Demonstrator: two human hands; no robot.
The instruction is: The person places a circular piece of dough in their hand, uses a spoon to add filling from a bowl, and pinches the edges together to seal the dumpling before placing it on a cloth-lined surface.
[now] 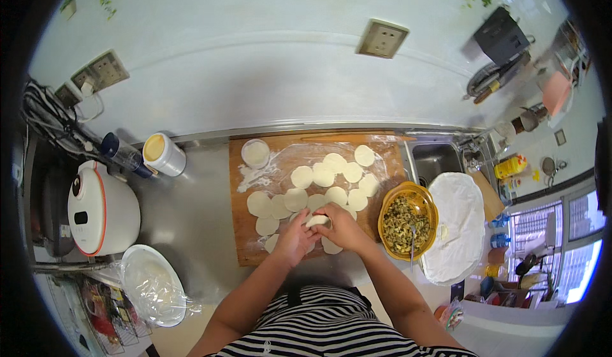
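Over the near part of a floured wooden board (239, 256), both hands meet around a folded dumpling (317, 220). My left hand (300, 238) supports it from the left with curled fingers. The fingers of my right hand (337, 227) pinch its edge from the right. Several round dough wrappers (296, 199) lie spread on the board, some overlapping and some partly hidden by the hands. A small tub of flour (256, 153) stands at the board's back left, with loose flour beside it. To the right, a yellow-brown bowl (382, 213) holds chopped filling (404, 223) and a metal spoon (412, 247).
A wooden rolling pin (358, 138) lies along the board's back edge. Right of the bowl are a cloth-covered round tray (456, 232) and a sink (435, 158). On the left stand a white rice cooker (114, 209), a white tub (169, 156) and a bowl with plastic wrap (153, 285).
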